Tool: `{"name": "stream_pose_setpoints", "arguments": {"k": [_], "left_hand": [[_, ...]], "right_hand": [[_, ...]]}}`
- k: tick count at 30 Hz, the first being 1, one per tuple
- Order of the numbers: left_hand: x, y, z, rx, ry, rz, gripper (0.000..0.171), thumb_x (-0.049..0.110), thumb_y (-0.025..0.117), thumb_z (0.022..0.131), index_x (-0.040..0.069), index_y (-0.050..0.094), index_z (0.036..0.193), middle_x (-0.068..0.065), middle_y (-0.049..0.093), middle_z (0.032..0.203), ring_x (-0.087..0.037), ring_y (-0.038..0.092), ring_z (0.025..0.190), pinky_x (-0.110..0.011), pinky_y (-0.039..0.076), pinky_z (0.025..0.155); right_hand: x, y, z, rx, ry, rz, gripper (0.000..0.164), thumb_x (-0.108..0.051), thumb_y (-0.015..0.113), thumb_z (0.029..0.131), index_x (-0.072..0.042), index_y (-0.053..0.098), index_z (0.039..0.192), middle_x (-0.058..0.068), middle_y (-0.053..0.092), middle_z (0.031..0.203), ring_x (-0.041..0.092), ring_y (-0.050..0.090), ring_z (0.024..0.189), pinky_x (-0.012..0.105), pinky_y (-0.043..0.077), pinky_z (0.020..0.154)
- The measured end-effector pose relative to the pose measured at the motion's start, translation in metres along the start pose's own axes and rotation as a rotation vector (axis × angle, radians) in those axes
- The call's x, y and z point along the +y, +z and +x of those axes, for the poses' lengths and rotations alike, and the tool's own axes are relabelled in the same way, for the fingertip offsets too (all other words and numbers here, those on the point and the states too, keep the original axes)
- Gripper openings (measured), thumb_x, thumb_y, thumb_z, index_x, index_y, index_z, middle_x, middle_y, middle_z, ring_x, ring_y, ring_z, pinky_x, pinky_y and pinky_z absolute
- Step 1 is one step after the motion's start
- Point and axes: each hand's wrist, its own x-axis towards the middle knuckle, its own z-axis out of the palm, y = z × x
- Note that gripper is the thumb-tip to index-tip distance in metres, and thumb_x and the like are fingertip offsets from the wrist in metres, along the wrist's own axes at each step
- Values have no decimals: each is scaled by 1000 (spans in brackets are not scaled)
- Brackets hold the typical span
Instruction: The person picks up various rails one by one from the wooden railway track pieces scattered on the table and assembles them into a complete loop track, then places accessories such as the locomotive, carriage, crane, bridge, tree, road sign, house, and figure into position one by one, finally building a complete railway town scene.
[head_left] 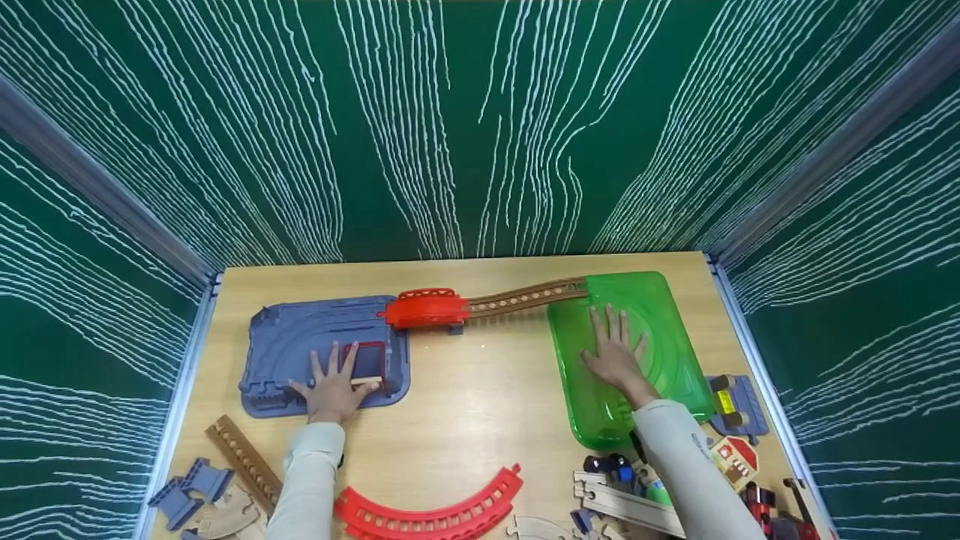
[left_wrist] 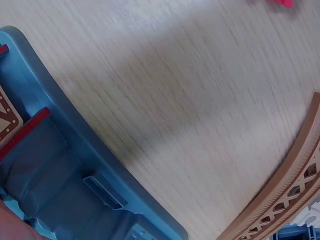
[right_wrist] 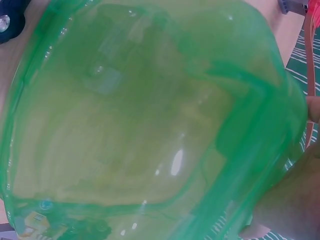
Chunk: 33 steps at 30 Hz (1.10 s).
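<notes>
My left hand (head_left: 332,395) rests with spread fingers on the front part of a grey-blue plastic toy train base (head_left: 285,341), beside a red-framed opening. My right hand (head_left: 616,361) lies on a translucent green plastic base (head_left: 671,341), its fingers spread too. Between the two bases runs a red bridge piece (head_left: 426,309), joined to a brown curved track (head_left: 525,297) that reaches the green base's back left corner. The left wrist view shows the blue base's rim (left_wrist: 95,132) close up. Green plastic (right_wrist: 115,150) fills most of the right wrist view.
A red curved track (head_left: 431,519) lies at the front middle. At front left are a brown straight track (head_left: 244,459) and grey-blue supports (head_left: 180,491). Wooden tracks (head_left: 626,506), a small house block (head_left: 735,461) and other toys crowd the front right. Green walls (head_left: 480,135) enclose the table.
</notes>
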Motion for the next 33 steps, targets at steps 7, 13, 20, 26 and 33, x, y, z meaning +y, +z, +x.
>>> {"name": "stream_pose_setpoints", "arguments": {"k": [7,13,20,26,33], "left_hand": [[-1,2,-13,-17,-13,0,89,68,48,71,31,9,141,-10,1,147,-46,-10,127,-75,-10,74],[1,0,-26,-15,-12,0,89,67,49,71,29,10,142,-11,1,147,-45,-9,127,-75,-10,77],[12,-7,-45,65,72,-7,81,59,48,78,24,13,142,-9,10,147,-37,0,131,-74,-5,84],[29,-23,-65,133,168,-9,71,56,42,84,25,15,142,-4,12,147,-29,1,133,-68,-6,91],[49,-20,-118,144,230,-35,68,52,42,85,24,17,141,-2,14,146,-25,2,133,-64,-5,96]], "right_hand": [[-1,1,-11,-1,0,-15,77,-29,53,83,-13,5,142,16,-7,145,38,-12,129,64,-17,90],[-1,0,-21,33,-32,7,78,-32,55,83,-13,7,142,16,-4,145,38,-10,129,65,-14,90],[-9,-6,-40,118,-114,13,76,-38,56,82,-14,14,141,14,4,146,37,-4,130,66,-9,92],[-21,-15,-56,167,-211,33,74,-32,58,82,-12,16,141,16,9,144,37,0,130,66,-8,92],[-33,-16,-99,200,-333,54,74,-26,61,81,-11,19,140,15,19,142,36,6,130,63,-5,96]]}}
